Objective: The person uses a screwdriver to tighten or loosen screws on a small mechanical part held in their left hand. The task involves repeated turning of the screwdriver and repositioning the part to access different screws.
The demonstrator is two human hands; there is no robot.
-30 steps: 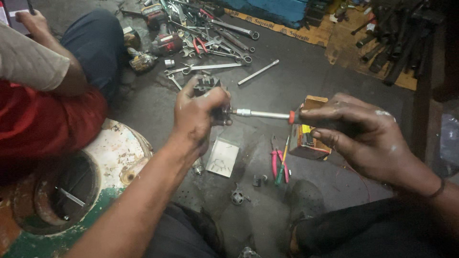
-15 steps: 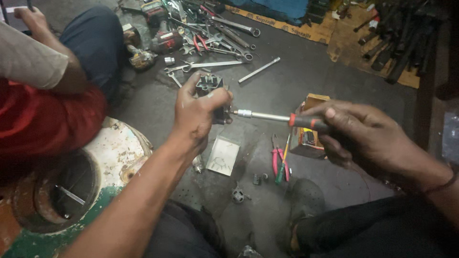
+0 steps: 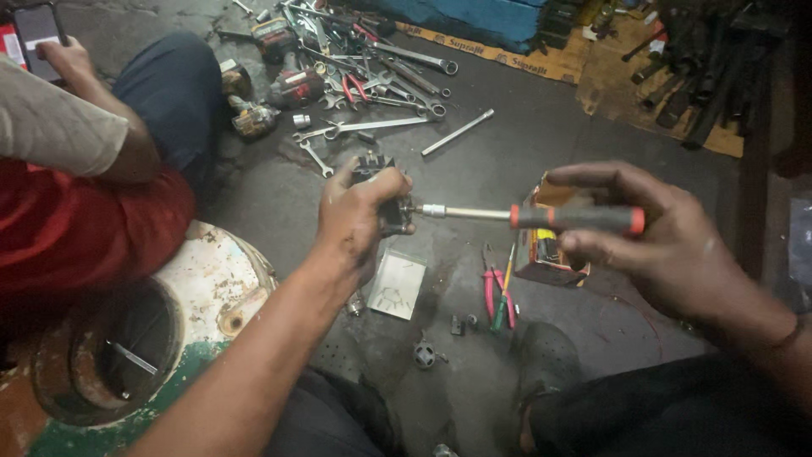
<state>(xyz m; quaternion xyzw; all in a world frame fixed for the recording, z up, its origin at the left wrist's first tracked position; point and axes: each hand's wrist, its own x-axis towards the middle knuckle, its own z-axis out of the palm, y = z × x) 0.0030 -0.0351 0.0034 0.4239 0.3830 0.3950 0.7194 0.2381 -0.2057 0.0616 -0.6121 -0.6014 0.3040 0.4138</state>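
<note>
Two hands at mid-frame, joined by one tool: left hand [image 3: 359, 222] clenched, fingers wrapped tight around a small dark mechanical part [image 3: 382, 196], held above the stained floor [image 3: 550, 144]; right hand [image 3: 655, 241] at right, thumb and fingertips pinched on the grey, red-banded handle of a screwdriver [image 3: 541, 217], other fingers loosely spread, shaft level, tip against the part. Just behind the handle, a small orange cardboard box [image 3: 541, 250]; below it, red and green hand tools [image 3: 497, 292]. Beneath the left hand, a clear plastic packet [image 3: 397, 283]. Across the upper centre, scattered spanners [image 3: 372, 93]. At lower left, a rusted round metal housing [image 3: 211, 288]. At upper left, another person's hand [image 3: 68, 59] gripping a phone [image 3: 38, 30].
</note>
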